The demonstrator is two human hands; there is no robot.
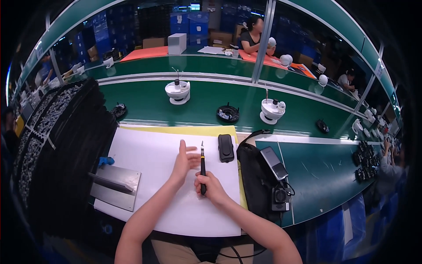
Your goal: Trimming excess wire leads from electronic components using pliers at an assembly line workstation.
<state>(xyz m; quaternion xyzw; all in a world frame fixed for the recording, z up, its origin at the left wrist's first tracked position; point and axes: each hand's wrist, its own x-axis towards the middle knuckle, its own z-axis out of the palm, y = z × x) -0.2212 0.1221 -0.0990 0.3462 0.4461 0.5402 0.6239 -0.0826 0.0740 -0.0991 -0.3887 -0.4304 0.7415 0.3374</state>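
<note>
In my right hand [211, 186] is a slim craft knife [203, 169] with a black handle, a yellow ring and a narrow pointed metal tip aimed away from me. The fingers wrap around the lower part of its handle. My left hand [183, 163] is held just to the left of the knife, fingers spread and thumb up, with nothing in it. Both hands are above a large white sheet [162, 145] on the bench. A small black oblong case [226, 148] lies on the sheet beyond the knife, to the right.
A metal bracket plate [116, 187] and a blue piece [106, 161] lie at left beside stacked black trays [77, 154]. At right are a black bag [255, 176] and a grey device [273, 163]. White round housings [177, 92] stand on the green conveyor [145, 101]. People work beyond.
</note>
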